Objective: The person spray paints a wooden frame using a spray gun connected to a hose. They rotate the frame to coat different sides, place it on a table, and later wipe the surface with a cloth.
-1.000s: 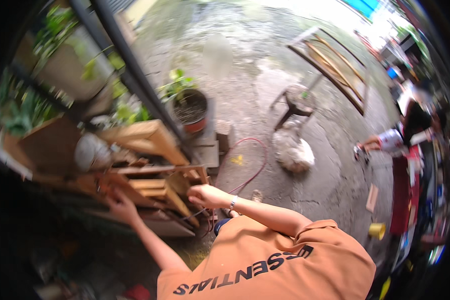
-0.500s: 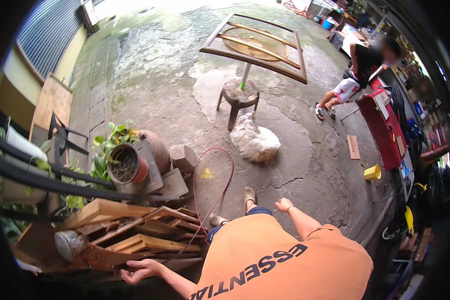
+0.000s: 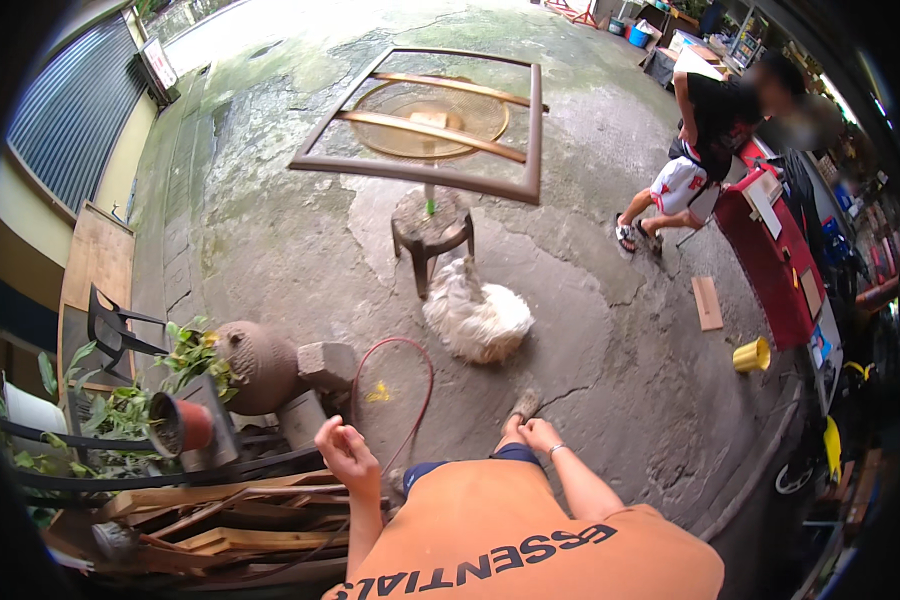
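My left hand (image 3: 350, 456) is raised beside the pile of wooden boards (image 3: 260, 540), its fingers loosely bent and apart, with nothing in them. In front of my orange shirt, my right hand (image 3: 541, 436) hangs with its fingers curled in; I see nothing in it. Ahead of me a brown rectangular frame (image 3: 534, 140) with two wooden slats lies over a round yellowish mesh disc (image 3: 370, 100). Under it are a post and a dark round stool (image 3: 432, 222). A shaggy white heap (image 3: 480, 320), perhaps a dog, lies against the stool's legs.
A red hose (image 3: 431, 385) loops over the cracked concrete left of my feet. Potted plants (image 3: 192, 425), a round clay jar (image 3: 255, 365) and a concrete block (image 3: 326, 365) stand at left. At right are a yellow bucket (image 3: 752, 355), a board (image 3: 707, 303), and a person (image 3: 715, 120) beside a red-covered table (image 3: 770, 260).
My left hand has come up and right, away from the board pile. The view has shifted; the frame and stool now appear further left. The person at right leans closer to the table.
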Tool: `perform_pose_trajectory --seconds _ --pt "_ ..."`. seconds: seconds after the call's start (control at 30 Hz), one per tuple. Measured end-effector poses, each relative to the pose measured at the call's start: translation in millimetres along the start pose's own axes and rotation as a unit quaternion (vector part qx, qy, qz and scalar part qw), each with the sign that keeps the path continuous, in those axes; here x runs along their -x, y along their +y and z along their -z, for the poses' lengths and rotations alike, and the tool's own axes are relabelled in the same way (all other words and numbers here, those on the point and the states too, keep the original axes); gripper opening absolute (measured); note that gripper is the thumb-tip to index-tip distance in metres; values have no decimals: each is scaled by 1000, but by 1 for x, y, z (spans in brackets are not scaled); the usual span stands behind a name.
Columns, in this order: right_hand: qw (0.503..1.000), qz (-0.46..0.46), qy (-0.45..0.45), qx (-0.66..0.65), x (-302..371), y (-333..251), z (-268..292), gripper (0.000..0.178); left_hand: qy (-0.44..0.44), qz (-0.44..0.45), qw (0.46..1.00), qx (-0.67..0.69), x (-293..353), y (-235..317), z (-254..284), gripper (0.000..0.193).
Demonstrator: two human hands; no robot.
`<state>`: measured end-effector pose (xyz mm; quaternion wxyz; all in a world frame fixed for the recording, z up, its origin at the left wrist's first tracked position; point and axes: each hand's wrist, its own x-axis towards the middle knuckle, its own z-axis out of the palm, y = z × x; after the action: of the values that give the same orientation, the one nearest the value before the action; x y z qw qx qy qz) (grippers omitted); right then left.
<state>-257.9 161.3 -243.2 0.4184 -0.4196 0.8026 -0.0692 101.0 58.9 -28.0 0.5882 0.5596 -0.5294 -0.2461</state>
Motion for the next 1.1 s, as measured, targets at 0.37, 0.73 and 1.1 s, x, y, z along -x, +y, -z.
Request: perform_pose_trajectory --seconds 0.37,0.73,1.1 --pt "964 37 198 -176 -123 137 262 37 -71 254 961 89 -81 -8 -286 37" --pt "917 102 127 -365 -252 40 427 28 129 314 914 222 -197 -18 -388 49" --pt "922 250 76 -285 -482 -125 653 24 190 356 856 323 -273 -51 -437 50"
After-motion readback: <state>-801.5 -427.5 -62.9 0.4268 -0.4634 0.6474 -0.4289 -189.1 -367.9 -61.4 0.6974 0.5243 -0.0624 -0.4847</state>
